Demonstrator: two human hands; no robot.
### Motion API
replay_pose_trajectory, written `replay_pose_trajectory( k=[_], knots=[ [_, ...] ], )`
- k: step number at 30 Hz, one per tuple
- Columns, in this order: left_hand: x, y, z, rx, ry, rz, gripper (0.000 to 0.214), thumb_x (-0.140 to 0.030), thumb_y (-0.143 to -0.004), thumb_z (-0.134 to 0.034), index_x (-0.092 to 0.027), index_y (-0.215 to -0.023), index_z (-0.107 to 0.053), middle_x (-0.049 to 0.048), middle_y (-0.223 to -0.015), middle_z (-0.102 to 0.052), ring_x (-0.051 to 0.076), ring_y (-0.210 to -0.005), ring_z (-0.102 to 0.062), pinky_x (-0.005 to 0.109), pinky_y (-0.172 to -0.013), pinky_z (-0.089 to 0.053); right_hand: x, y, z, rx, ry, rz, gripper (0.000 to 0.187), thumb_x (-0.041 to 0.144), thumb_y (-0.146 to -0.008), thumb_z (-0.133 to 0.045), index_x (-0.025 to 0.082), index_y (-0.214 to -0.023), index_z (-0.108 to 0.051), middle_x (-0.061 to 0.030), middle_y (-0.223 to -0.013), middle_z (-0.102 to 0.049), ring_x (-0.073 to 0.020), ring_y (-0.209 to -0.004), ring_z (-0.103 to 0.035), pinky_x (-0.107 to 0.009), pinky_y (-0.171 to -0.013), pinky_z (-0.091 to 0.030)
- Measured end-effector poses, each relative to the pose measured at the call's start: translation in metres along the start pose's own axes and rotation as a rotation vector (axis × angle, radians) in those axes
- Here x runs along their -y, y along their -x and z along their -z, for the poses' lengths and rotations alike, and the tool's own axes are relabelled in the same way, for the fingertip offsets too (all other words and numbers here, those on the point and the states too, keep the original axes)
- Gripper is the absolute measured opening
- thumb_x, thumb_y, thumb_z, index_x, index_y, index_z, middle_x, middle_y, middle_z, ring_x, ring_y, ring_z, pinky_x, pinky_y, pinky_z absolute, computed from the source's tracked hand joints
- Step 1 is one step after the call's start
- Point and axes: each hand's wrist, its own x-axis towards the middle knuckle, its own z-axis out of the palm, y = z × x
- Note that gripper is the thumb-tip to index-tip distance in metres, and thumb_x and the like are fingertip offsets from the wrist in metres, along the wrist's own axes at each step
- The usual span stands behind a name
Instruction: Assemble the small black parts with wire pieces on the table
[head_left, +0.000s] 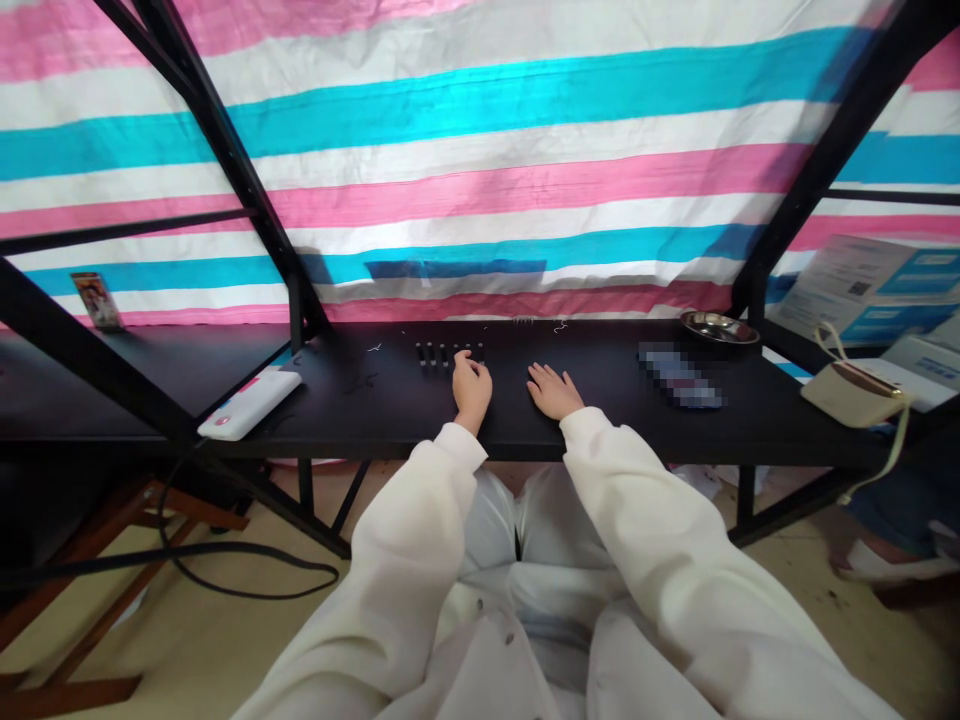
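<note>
Several small dark cylinders [430, 355] with pale ends stand in a row on the black table [390, 420]. At the right part of this row is my left hand [472, 388], its fingers curled together. The hand partly covers the cylinders there, and whatever its fingertips may hold is hidden. My right hand [553, 391] lies palm down on the tabletop to the right of the row, fingers stretched out and holding nothing.
To the left lies a white power-strip-like case [251, 403]. On the right are a blurred-out dark object [681, 378], a shiny metal dish [718, 328] and a beige pouch [847, 395]. White boxes [862, 290] stand beyond. Black metal posts [247, 180] frame the table before a striped sheet [525, 190].
</note>
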Motion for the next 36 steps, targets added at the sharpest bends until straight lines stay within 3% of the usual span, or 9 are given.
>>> replay_pose_trajectory(
  k=[4, 10, 15, 20, 24, 28, 31, 33, 36],
  knots=[
    [0.001, -0.003, 0.004, 0.047, -0.011, 0.0, 0.045, -0.016, -0.081, -0.042, -0.013, -0.126, -0.039, 0.0085, -0.086, -0.063, 0.02, -0.086, -0.061, 0.031, -0.079, -0.044, 0.001, 0.002, 0.002, 0.002, 0.005, 0.0, 0.051, 0.036, -0.093, -0.02, 0.022, -0.142, -0.028, -0.0025, -0.15, -0.023, -0.0182, -0.138, -0.018, -0.048, -0.111, -0.013],
    [-0.005, -0.019, 0.013, 0.323, -0.237, -0.039, 0.065, -0.025, -0.085, -0.043, -0.018, -0.144, -0.017, 0.0105, -0.084, -0.067, 0.023, -0.081, -0.064, 0.036, -0.079, -0.045, 0.002, 0.002, 0.002, 0.0, -0.008, -0.001, 0.051, 0.037, -0.093, -0.021, 0.021, -0.142, -0.029, -0.0019, -0.15, -0.023, -0.0178, -0.138, -0.017, -0.048, -0.112, -0.013],
    [-0.01, -0.03, 0.014, 0.435, -0.439, -0.111, 0.057, -0.029, -0.089, -0.039, -0.019, -0.143, -0.022, 0.0164, -0.098, -0.065, 0.028, -0.091, -0.063, 0.038, -0.082, -0.043, 0.001, 0.001, 0.001, -0.005, -0.021, -0.001, 0.051, 0.036, -0.093, -0.022, 0.021, -0.141, -0.03, -0.0025, -0.149, -0.024, -0.0183, -0.138, -0.019, -0.048, -0.111, -0.013],
    [-0.006, -0.031, 0.013, 0.375, -0.517, -0.204, 0.038, -0.027, -0.092, -0.032, -0.019, -0.127, -0.043, 0.0165, -0.109, -0.06, 0.026, -0.092, -0.062, 0.036, -0.08, -0.043, 0.0, 0.001, 0.0, -0.028, -0.048, 0.008, 0.05, 0.035, -0.093, -0.024, 0.019, -0.14, -0.032, -0.0033, -0.149, -0.026, -0.0197, -0.137, -0.02, -0.05, -0.111, -0.013],
    [0.003, -0.023, 0.003, 0.287, -0.29, -0.217, 0.022, -0.023, -0.09, -0.038, -0.018, -0.105, -0.053, 0.0131, -0.101, -0.063, 0.024, -0.089, -0.063, 0.034, -0.077, -0.044, -0.001, 0.0, -0.002, -0.052, -0.086, 0.017, 0.048, 0.033, -0.092, -0.028, 0.021, -0.138, -0.036, -0.0044, -0.147, -0.029, -0.0214, -0.137, -0.022, -0.051, -0.11, -0.013],
    [0.005, -0.006, -0.016, 0.257, 0.2, -0.048, 0.01, -0.018, -0.085, -0.045, -0.016, -0.093, -0.052, 0.0074, -0.079, -0.065, 0.018, -0.079, -0.063, 0.029, -0.073, -0.045, -0.005, -0.002, -0.004, -0.166, -0.228, 0.031, 0.05, 0.03, -0.088, -0.041, 0.018, -0.136, -0.037, -0.0111, -0.139, -0.043, -0.0243, -0.131, -0.034, -0.052, -0.108, -0.019],
    [0.0, 0.005, -0.024, 0.345, 0.509, 0.031, 0.006, -0.014, -0.083, -0.048, -0.015, -0.088, -0.051, 0.0047, -0.073, -0.064, 0.014, -0.072, -0.063, 0.025, -0.067, -0.046, -0.009, -0.005, -0.006, -0.29, -0.506, 0.098, 0.047, 0.032, -0.085, -0.045, 0.017, -0.13, -0.042, -0.012, -0.117, -0.061, -0.0233, -0.112, -0.054, -0.046, -0.1, -0.035],
    [-0.004, 0.01, -0.023, 0.435, 0.62, 0.035, 0.006, -0.012, -0.08, -0.05, -0.015, -0.085, -0.052, 0.0033, -0.072, -0.063, 0.013, -0.07, -0.063, 0.024, -0.065, -0.045, -0.011, -0.007, -0.008, -0.321, -0.732, 0.152, 0.038, 0.039, -0.085, -0.046, 0.017, -0.115, -0.053, -0.0098, -0.096, -0.068, -0.0214, -0.092, -0.063, -0.041, -0.089, -0.045],
    [-0.009, 0.013, -0.02, 0.549, 0.689, 0.063, 0.006, -0.01, -0.078, -0.053, -0.014, -0.082, -0.053, 0.0023, -0.07, -0.063, 0.011, -0.067, -0.062, 0.024, -0.065, -0.045, -0.012, -0.012, -0.012, -0.302, -0.984, 0.184, 0.037, 0.054, -0.077, -0.051, 0.018, -0.086, -0.057, -0.0042, -0.067, -0.064, -0.0177, -0.063, -0.062, -0.036, -0.069, -0.051]
  ],
)
